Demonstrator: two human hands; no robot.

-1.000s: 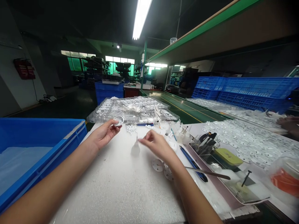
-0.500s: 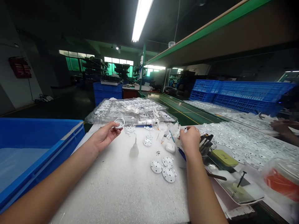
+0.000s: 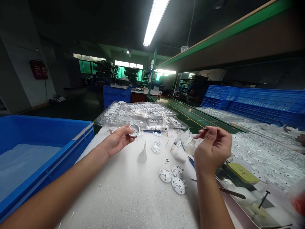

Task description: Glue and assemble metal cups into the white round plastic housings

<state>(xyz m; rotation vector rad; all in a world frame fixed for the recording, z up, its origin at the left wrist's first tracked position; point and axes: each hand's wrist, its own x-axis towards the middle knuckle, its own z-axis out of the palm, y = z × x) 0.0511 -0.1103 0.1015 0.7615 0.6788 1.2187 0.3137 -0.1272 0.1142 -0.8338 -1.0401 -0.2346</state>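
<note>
A: How is the left arm lying?

B: The left forearm [image 3: 71, 178] is slanting up from the lower left, and the left hand [image 3: 116, 143] is reaching forward over the table [image 3: 128, 197], its palm turning partly upward.

A: What is it gripping?

B: Its thumb and fingers are clamping a white round part [image 3: 136, 129], hollow like a shallow cup, at the fingertips, above the table.

A: And the other side?

B: The right forearm [image 3: 212, 197] is standing almost upright. The right hand [image 3: 214, 149] is hovering, fingers curling, thumb and forefinger sitting close together; I cannot tell whether it is pinching anything.

A: What is around them?

B: A translucent bottle [image 3: 143, 156] is standing between the hands, closer to the left one. Three white discs [image 3: 178, 185] are lying to the near left of the right hand. A blue bin [image 3: 71, 156] is standing left of the left hand.
</note>
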